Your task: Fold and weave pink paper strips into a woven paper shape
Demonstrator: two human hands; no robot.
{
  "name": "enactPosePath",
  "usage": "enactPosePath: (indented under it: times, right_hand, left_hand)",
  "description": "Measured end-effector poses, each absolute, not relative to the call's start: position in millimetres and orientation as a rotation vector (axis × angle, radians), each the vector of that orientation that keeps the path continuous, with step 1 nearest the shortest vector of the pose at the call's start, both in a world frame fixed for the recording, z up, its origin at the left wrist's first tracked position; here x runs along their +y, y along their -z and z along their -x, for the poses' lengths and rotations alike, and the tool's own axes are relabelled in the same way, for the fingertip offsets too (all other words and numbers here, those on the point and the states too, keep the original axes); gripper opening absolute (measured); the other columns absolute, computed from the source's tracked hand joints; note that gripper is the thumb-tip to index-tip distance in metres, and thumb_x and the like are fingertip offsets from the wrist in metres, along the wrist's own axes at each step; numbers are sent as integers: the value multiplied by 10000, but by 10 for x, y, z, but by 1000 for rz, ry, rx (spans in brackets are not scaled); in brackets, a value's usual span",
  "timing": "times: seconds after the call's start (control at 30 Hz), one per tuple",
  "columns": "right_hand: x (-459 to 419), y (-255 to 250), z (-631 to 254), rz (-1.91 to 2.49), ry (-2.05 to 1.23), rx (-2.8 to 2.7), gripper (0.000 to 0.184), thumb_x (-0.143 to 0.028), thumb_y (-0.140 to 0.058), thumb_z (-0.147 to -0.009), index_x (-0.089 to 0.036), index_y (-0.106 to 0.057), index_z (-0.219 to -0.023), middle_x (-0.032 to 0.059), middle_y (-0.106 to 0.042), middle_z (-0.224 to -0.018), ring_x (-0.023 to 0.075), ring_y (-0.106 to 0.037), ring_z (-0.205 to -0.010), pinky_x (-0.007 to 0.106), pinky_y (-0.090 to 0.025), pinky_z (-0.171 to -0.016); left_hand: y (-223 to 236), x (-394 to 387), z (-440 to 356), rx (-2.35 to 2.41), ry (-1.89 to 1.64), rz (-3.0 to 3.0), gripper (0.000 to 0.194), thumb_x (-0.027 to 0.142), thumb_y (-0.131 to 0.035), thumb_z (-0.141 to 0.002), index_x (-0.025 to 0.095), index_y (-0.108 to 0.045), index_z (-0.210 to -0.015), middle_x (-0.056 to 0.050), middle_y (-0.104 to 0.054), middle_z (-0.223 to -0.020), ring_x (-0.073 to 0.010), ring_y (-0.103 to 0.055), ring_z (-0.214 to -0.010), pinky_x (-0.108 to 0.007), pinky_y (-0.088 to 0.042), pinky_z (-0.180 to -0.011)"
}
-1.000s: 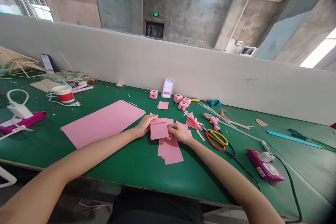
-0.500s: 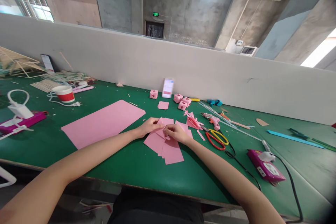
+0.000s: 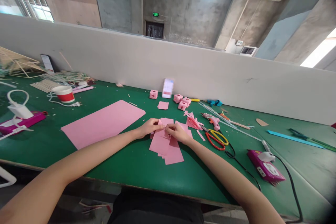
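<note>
Both my hands are at a loose pile of pink paper pieces [image 3: 174,153] on the green table. My left hand [image 3: 151,127] pinches the upper left edge of a pink paper sheet [image 3: 159,141], thumb on top. My right hand [image 3: 176,132] is curled, its fingertips closed on the same sheet's upper right side. The fingertips partly hide where they grip. Just right of the hands lie pink offcuts [image 3: 193,121] and scissors with red and yellow handles [image 3: 216,139]. Beyond them sits a pink glue gun [image 3: 212,120].
A large pink sheet [image 3: 103,123] lies to the left. Folded pink paper cubes [image 3: 182,100], a small stack of pink squares [image 3: 163,105] and a propped phone [image 3: 167,88] stand at the back. Power strips [image 3: 265,168] with cords and a paper cup [image 3: 63,94] flank the work area.
The held pink sheet has turned, its lower left corner swinging right and inward. My right hand has shifted very slightly right; my left hand stays nearly in place.
</note>
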State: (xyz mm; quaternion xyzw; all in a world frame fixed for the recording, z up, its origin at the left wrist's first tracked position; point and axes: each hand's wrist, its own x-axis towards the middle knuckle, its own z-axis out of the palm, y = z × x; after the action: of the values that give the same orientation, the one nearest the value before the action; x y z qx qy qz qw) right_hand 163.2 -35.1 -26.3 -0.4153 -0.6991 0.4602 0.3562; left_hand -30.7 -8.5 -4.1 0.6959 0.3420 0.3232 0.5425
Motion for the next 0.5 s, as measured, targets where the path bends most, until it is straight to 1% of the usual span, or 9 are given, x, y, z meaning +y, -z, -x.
enactPosePath:
  times: [0.13, 0.27, 0.4, 0.5]
  right_hand:
    - [-361, 249, -1633, 1099, -1177, -1818, 149, -236, -517, -778, -186, -535, -639, -33, -535, -584, 110, -506, -541, 230, -423, -567]
    - [-363, 224, -1626, 1116, -1148, -1793, 210, -262, -520, -780, -195, -464, -589, -41, -476, -556, 106, -484, -523, 221, -409, -535]
    - [-345, 228, -1623, 1113, -1229, -1719, 225, -290, -512, -789, -195, -471, -589, -28, -528, -561, 113, -530, -515, 227, -448, -537]
    - [-335, 242, -1635, 1089, -1272, -1672, 205, -283, -521, -778, -194, -489, -596, -20, -564, -564, 115, -545, -501, 227, -459, -525]
  left_hand:
    - [63, -79, 301, 808, -752, -1658, 361, 483, -739, -684, 158, -584, -654, 33, -530, -607, -109, -453, -566, -232, -325, -529]
    - [74, -55, 301, 785, -798, -1475, 327, 429, -771, -674, 158, -587, -671, 27, -553, -628, -111, -482, -578, -232, -352, -546]
    - [91, 15, 312, 763, -861, -1165, 325, 361, -808, -637, 168, -546, -660, 32, -562, -618, -114, -514, -567, -240, -394, -566]
    - [110, 71, 315, 739, -878, -1082, 326, 319, -816, -625, 169, -527, -645, 32, -570, -614, -114, -526, -559, -243, -407, -567]
